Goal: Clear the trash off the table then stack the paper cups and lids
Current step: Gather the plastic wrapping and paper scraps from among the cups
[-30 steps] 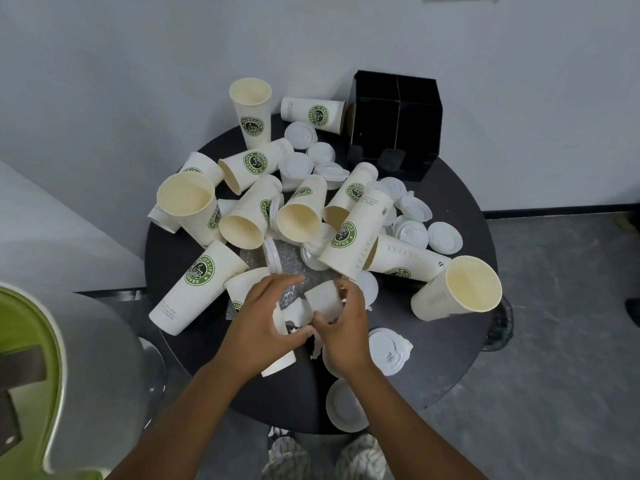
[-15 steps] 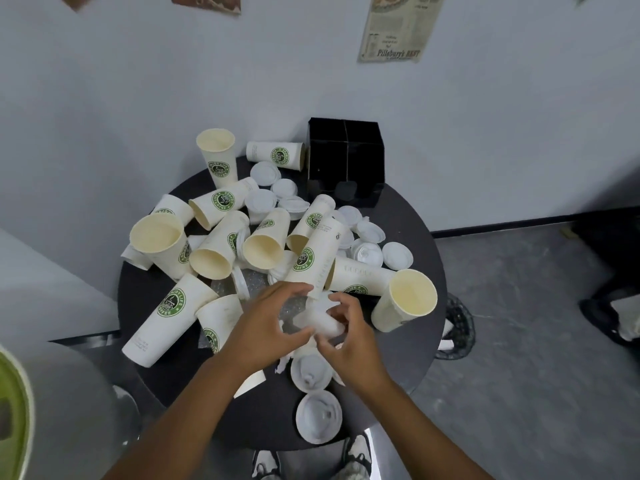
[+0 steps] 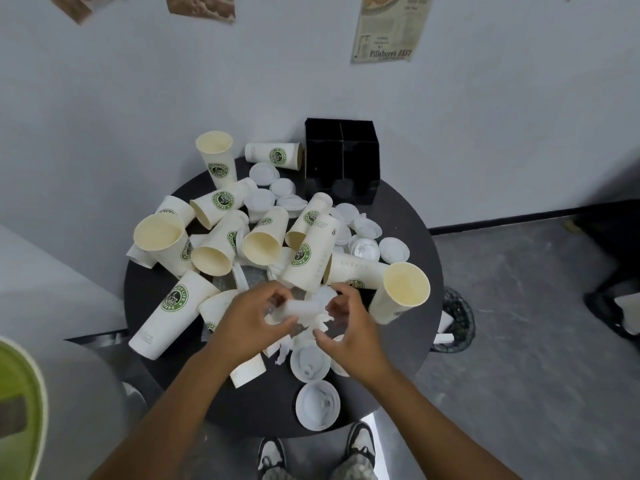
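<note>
Several cream paper cups with green logos lie tumbled or stand upright on a round dark table, mixed with white plastic lids. At the table's near middle, my left hand and my right hand together hold a bunch of crumpled white paper scraps, fingers curled round it. More white scraps lie just under the hands. Two lids sit at the near edge.
A black divided box stands at the table's back against the white wall. A dark mesh bin sits on the grey floor right of the table. A green-rimmed chair is at the lower left. My shoes show below the table.
The view has tilted up and pulled back. Both hands have gathered the white scraps and lifted them slightly off the table.
</note>
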`<state>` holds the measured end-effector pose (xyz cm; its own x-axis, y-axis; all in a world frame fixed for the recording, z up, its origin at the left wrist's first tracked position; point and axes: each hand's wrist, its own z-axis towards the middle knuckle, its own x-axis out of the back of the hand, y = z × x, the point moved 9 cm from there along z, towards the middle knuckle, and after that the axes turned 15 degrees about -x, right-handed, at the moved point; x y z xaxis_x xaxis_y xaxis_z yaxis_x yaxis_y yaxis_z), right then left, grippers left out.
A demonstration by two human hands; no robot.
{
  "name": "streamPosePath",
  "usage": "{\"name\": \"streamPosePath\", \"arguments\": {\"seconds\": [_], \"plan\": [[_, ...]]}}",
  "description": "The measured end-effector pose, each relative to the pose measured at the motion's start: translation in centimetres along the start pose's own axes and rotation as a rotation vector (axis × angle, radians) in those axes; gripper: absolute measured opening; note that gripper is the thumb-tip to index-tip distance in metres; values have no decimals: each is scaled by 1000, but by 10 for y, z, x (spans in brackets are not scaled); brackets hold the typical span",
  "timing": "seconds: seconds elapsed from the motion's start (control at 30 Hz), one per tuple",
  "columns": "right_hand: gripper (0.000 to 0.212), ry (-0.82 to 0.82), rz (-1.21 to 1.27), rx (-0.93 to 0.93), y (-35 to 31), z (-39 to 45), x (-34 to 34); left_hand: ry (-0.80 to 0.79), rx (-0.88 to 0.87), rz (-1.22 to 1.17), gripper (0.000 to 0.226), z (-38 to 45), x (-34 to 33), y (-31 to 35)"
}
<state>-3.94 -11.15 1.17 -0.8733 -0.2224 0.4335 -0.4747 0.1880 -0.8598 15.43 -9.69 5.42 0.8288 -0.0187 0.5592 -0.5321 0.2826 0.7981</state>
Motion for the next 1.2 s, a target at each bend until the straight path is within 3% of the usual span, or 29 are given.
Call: {"name": "streamPosePath", "arguments": {"seconds": [0.3,0.5,0.77,1.0,1.2], "plan": [[65,-39,-311,-160,57,13,-40,124,112,89,31,-31,35,-49],[73,-26,-468,-71,43,29,-76,170,119,103,34,-29,53,-61],[84,-151,-759,63,34,45,-134,161,111,107,33,-29,61,-71],[60,-54,-811,168,34,56,-142,143,104,91,32,-30,56,-78],[37,35,-653,199,35,64,-130,149,97,86,33,-35,56,-81]]}}
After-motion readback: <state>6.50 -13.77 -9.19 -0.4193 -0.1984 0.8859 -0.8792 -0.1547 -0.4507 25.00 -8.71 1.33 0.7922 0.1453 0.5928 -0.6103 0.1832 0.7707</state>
